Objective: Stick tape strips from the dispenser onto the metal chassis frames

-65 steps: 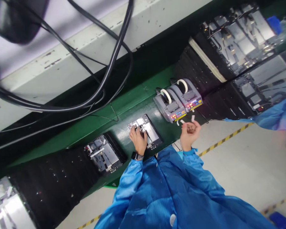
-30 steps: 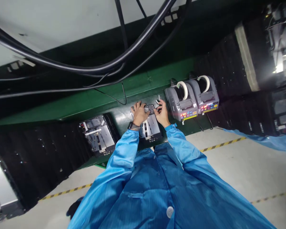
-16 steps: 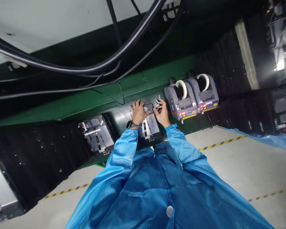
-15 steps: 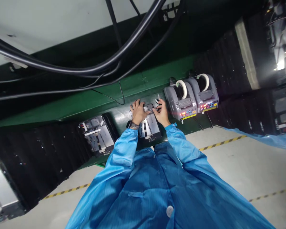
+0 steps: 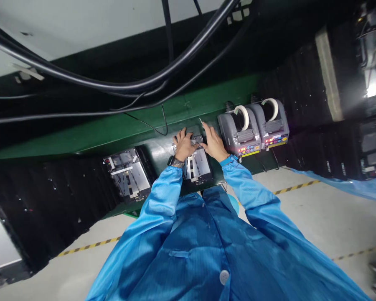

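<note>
A flat electronic unit (image 5: 198,164) with a silvery panel and dark strips lies on the green bench in front of me. Over its far left corner my left hand (image 5: 184,147) is spread, fingers apart, thumb pointing right along the top edge. My right hand (image 5: 215,145) is at the far right corner, fingers stretched away from me and thumb reaching to the unit's edge. Beyond the right fingertips shows a small whitish strip (image 5: 201,120); whether the fingers touch it I cannot tell. The thumbs nearly meet at the top edge.
Two grey tape dispensers (image 5: 242,133) with white tape rolls stand close to the right of my right hand. Another similar unit (image 5: 130,173) lies to the left. Thick black cables (image 5: 119,87) hang across above the bench (image 5: 158,152).
My right hand has gone from curled fingers beside the unit to stretched fingers pointing away. The whitish strip appears farther left. My left hand stays on the unit's corner.
</note>
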Available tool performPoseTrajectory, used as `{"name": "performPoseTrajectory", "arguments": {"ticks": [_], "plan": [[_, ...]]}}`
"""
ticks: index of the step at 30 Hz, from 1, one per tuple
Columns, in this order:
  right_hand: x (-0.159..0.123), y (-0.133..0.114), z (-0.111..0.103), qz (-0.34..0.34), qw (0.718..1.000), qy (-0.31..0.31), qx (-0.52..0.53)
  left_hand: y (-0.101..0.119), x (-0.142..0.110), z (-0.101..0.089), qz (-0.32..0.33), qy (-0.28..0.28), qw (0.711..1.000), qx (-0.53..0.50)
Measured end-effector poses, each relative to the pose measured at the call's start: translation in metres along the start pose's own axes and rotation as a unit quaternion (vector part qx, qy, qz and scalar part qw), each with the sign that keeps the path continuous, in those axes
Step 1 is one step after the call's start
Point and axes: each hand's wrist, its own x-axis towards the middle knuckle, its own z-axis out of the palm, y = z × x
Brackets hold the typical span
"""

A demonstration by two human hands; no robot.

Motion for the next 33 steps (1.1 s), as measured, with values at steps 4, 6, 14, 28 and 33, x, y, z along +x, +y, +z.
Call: {"name": "performPoseTrajectory", "arguments": {"ticks": [4, 6, 14, 28, 33], "plan": [[0.003, 0.001, 0.003, 0.031, 1.000, 0.000, 0.000, 0.000, -0.001, 0.002, -0.002, -0.003, 1.000, -0.008], [0.003, 0.003, 0.003, 0.039, 0.999, 0.010, 0.008, -0.001, -0.001, 0.003, -0.001, -0.004, 1.000, -0.014], [-0.004, 0.009, 0.001, 0.095, 0.980, 0.102, 0.139, -0.008, -0.001, 0.007, 0.007, 0.004, 1.000, -0.022], [0.011, 0.009, 0.003, 0.026, 0.991, -0.114, 0.057, -0.007, -0.002, 0.002, 0.002, -0.003, 1.000, -0.027], [0.012, 0.004, -0.002, 0.011, 0.988, -0.145, 0.044, -0.006, -0.004, -0.002, 0.000, -0.010, 1.000, -0.011]]}}
